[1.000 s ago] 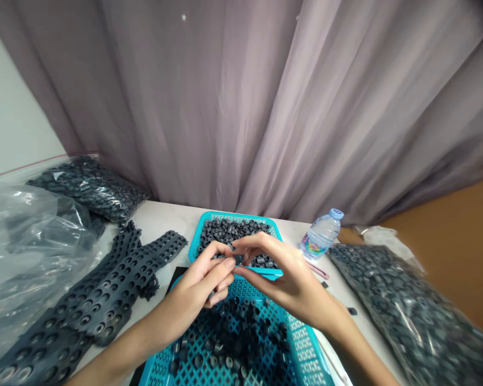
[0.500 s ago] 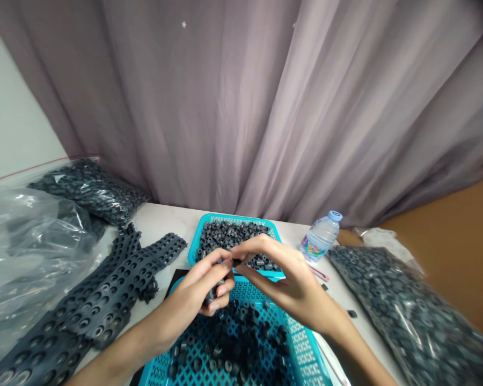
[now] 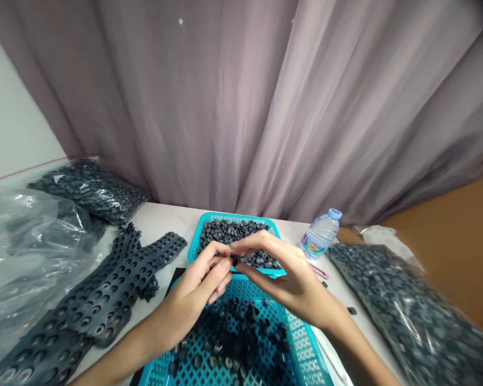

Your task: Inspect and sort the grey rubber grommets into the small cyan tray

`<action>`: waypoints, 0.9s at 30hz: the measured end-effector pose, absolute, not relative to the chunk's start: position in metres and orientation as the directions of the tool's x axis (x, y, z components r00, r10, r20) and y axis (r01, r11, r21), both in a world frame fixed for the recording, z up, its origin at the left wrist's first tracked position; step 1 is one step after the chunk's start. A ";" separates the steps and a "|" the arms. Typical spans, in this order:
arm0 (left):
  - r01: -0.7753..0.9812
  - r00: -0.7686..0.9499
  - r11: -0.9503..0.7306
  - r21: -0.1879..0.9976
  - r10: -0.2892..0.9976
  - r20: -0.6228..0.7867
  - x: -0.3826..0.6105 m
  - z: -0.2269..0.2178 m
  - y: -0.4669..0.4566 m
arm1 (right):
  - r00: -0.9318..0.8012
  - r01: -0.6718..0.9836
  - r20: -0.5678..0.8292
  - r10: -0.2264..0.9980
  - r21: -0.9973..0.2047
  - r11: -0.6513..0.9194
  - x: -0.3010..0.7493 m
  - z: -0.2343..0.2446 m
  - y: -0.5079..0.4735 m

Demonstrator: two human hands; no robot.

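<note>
My two hands meet fingertip to fingertip above the near turquoise basket (image 3: 309,351). A small black rubber part (image 3: 235,261) sits between them, mostly hidden by the fingers. My right hand (image 3: 284,271) pinches it between thumb and fingertips. My left hand (image 3: 199,281) is curled shut, its thumb and index finger at the same part; the inside of its palm is hidden. Many short black cylindrical pieces (image 3: 213,360) with holes lie loose in the near basket. Behind the hands, a smaller turquoise basket (image 3: 194,244) is heaped with similar black pieces.
Black perforated rubber sheets (image 3: 116,287) lie crossed on the left, beside clear plastic (image 3: 20,257) and a bag of black pieces (image 3: 90,187). A water bottle (image 3: 321,235), pink tool (image 3: 319,271) and large filled bag (image 3: 406,305) are on the right. A curtain (image 3: 209,107) hangs behind.
The left fingers have curled further in, so the dark pieces seen in that palm before are now hidden. The right hand keeps its pinch, almost unmoved.
</note>
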State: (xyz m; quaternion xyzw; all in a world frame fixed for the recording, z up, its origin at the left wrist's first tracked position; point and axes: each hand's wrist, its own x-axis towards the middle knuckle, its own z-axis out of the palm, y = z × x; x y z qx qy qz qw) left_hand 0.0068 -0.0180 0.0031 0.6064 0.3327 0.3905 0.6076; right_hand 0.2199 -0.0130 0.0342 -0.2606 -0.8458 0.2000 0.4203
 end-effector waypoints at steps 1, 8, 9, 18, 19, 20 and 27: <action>-0.063 0.474 -0.043 0.997 0.878 0.068 0.007 0.003 -0.018 | -0.511 0.275 0.602 0.613 -0.561 0.781 0.220 0.034 -0.013; -0.035 0.469 -0.009 0.999 0.883 0.025 0.003 0.008 -0.019 | -0.493 0.284 0.589 0.641 -0.587 0.758 0.222 0.036 -0.013; -0.043 0.467 -0.007 0.999 0.884 0.026 0.003 0.008 -0.019 | -0.489 0.282 0.588 0.645 -0.593 0.754 0.222 0.036 -0.013; -0.136 0.471 0.004 0.991 0.880 0.061 0.006 0.006 -0.023 | -0.475 0.253 0.586 0.657 -0.624 0.739 0.221 0.037 -0.017; -0.138 0.470 0.009 0.990 0.881 0.058 0.006 0.006 -0.023 | -0.474 0.251 0.588 0.655 -0.623 0.741 0.221 0.038 -0.018; -0.142 0.469 0.012 0.990 0.881 0.057 0.006 0.007 -0.024 | -0.473 0.247 0.591 0.653 -0.623 0.743 0.221 0.038 -0.018; -0.161 0.483 0.101 0.982 0.875 -0.011 0.008 0.017 -0.027 | -0.471 0.231 0.578 0.667 -0.649 0.725 0.221 0.038 -0.018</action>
